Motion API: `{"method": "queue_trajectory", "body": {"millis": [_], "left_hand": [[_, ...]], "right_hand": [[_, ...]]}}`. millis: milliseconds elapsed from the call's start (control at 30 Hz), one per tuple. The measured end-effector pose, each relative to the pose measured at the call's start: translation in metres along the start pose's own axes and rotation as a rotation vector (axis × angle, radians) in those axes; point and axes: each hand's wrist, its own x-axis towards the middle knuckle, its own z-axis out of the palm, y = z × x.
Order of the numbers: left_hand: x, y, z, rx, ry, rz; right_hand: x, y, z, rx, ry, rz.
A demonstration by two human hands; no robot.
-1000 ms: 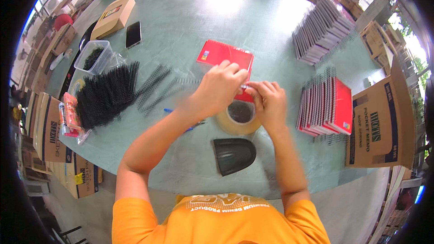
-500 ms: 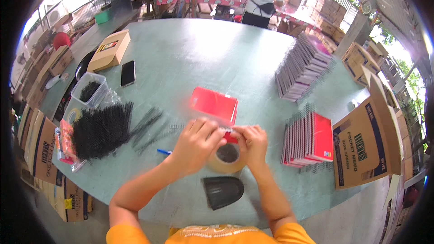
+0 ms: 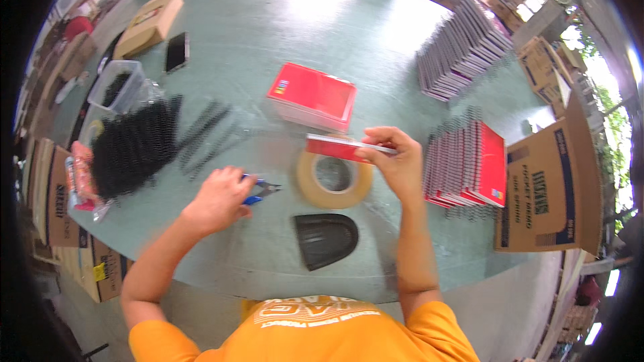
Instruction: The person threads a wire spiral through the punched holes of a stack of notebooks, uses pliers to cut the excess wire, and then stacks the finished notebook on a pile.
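Note:
My right hand pinches a small red notebook by its right end, held edge-on above a big roll of tan tape. At its left, my left hand is closed around blue-handled pliers, whose open jaws point toward the tape roll. Just beyond the held notebook lies a stack of red notebooks. A dark, rounded, tray-like piece rests nearer to me. To the left are loose black spiral coils beside a large heap of black coils.
Rows of spiral-bound red notebooks stand at right by an open cardboard box, with another notebook stack behind. At left are a clear plastic tub, a phone and a tan box.
My left hand has left the notebook, moved down and left, and taken hold of the pliers. My right hand keeps the notebook and has lifted it to the right. The view has tilted downward.

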Motion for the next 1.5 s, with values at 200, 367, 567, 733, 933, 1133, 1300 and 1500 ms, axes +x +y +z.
{"method": "queue_trajectory", "body": {"millis": [200, 367, 567, 733, 933, 1133, 1300, 1500], "left_hand": [[0.015, 0.014, -0.003, 0.012, -0.009, 0.017], [0.039, 0.044, 0.004, -0.183, 0.115, 0.103], [0.03, 0.11, 0.014, -0.457, -0.144, 0.088], [0.036, 0.105, 0.007, -0.413, -0.293, 0.059], [0.029, 0.099, 0.003, -0.318, -0.135, 0.126], [0.021, 0.018, -0.016, -0.165, -0.016, 0.022], [0.009, -0.009, -0.004, -0.1, -0.245, -0.004], [0.003, -0.001, -0.005, -0.106, -0.147, -0.014]], "right_hand": [[0.001, 0.012, 0.003, 0.246, -0.066, 0.048], [0.004, 0.014, 0.002, 0.236, -0.09, 0.073], [0.0, 0.002, 0.002, 0.243, -0.069, 0.084], [0.005, 0.014, -0.003, 0.188, -0.093, 0.078], [-0.002, -0.007, 0.01, -0.176, 0.012, -0.143], [-0.01, -0.018, 0.024, -0.583, 0.134, -0.299], [-0.009, -0.009, 0.022, -0.579, 0.178, -0.276], [-0.007, -0.002, 0.03, -0.565, 0.176, -0.327]]}}
